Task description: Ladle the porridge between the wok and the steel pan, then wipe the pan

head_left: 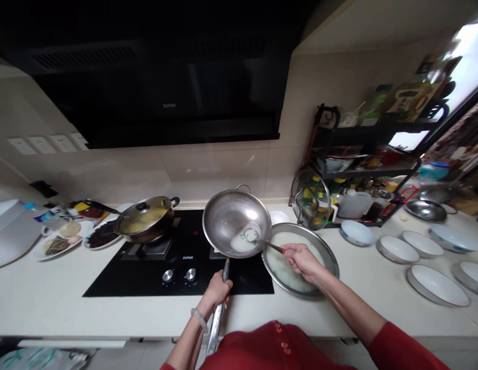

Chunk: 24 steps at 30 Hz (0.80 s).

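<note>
My left hand [217, 289] is closed around the long metal handle of a wok [231, 213], which is tilted over the right side of the black gas hob [139, 277]. A little whitish liquid lies low in the wok. With my right hand [302, 261] I grip the handle of a ladle [252, 234], whose bowl is inside the wok at that liquid. Below my right hand stands a wide metal basin [334, 257], filled with cloudy whitish liquid with green bits. Its rim is close beside the wok.
On the left burner sits a lidded pan [146, 221]. Plates of food [63, 239] stand farther left. Several bowls [437, 285] are spread over the right counter. A glass lid [310, 198] leans against a crowded rack [370, 172]. A range hood [169, 103] overhangs the hob.
</note>
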{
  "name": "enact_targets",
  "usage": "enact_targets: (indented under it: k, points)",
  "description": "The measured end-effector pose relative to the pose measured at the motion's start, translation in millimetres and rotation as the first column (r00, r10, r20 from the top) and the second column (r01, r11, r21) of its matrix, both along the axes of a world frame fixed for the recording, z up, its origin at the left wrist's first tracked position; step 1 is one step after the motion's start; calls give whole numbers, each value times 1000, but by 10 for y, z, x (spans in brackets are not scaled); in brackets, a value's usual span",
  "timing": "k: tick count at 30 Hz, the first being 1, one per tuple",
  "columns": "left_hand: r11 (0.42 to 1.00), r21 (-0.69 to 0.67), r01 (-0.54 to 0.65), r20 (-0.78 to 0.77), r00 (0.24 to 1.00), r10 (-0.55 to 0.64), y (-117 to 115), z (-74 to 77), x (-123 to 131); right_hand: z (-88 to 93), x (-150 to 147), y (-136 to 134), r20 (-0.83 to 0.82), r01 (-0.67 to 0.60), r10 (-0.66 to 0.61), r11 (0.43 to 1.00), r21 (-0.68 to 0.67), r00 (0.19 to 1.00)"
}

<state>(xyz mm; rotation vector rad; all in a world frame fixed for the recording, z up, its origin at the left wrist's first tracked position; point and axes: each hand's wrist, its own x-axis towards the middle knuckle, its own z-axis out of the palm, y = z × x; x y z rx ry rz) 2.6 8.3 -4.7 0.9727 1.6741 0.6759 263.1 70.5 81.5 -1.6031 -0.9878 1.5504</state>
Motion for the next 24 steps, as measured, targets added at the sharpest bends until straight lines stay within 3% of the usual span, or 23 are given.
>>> enact_targets:
  k: [10,13,16,19,22,24]
  points:
    - [1000,-1,15,-11,1000,-15,-15,49,1,147,603,-297,-76,54,-52,998,12,996]
    - [1000,0,25,-11,1000,-25,-11,55,0,81,834,-443,33,63,-65,997,52,997]
    - [1000,2,18,0,1000,-18,-11,35,-1,-130,1027,-580,275,-3,-57,977,214,960]
    - [1000,2,4,8,1000,-4,-16,14,-1,-441,1185,-709,593,-191,-120,880,435,796]
    - [1000,5,9,5,1000,-9,-23,19,-1,-687,1319,-840,803,-403,-211,777,484,557]
    - [1000,8,18,2,1000,-18,-26,32,2,-741,1397,-915,851,-505,-291,704,500,437]
